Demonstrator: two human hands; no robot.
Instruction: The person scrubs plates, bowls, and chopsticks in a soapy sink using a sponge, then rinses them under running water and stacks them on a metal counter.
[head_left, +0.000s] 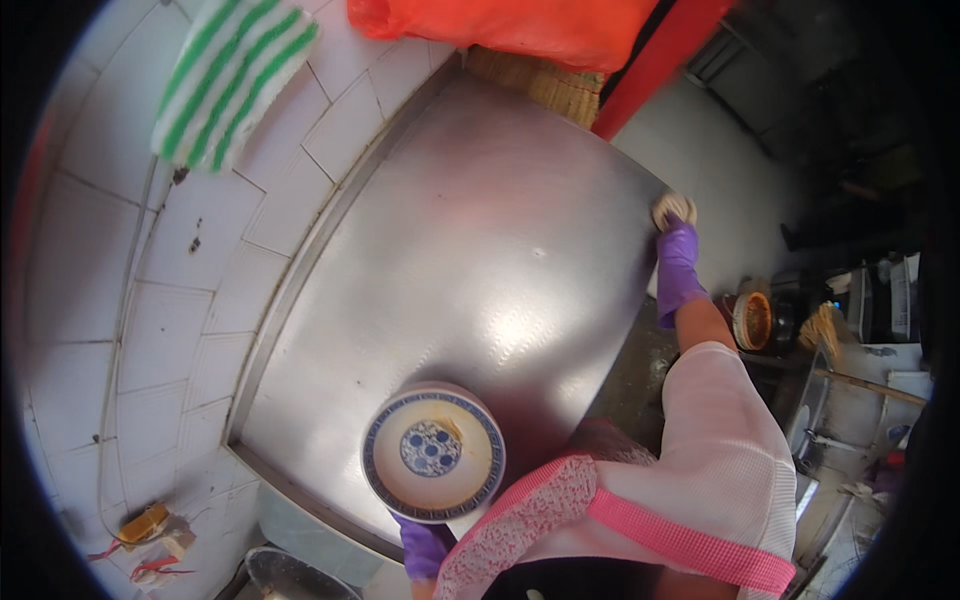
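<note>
My right hand (677, 244), in a purple rubber glove, holds a bunched beige cloth (676, 204) against the right edge of a stainless steel tabletop (450, 277). With that arm stretched out, my left hand (421, 546) is close to my body, also gloved in purple. It grips a white dish with a blue patterned rim (401, 450) from below and near its lower edge; the fingers are hidden under it. More rims seem to show beneath the dish, perhaps a small stack. Inside it are a blue floral medallion and a yellowish food smear.
White wall tiles (202, 225) border the table's raised left edge. A green-and-white striped towel (236, 82) hangs there. At the far end are an orange-red plastic bag (517, 26) and woven straw matting (536, 82). A tub with orange contents (752, 321) stands at right.
</note>
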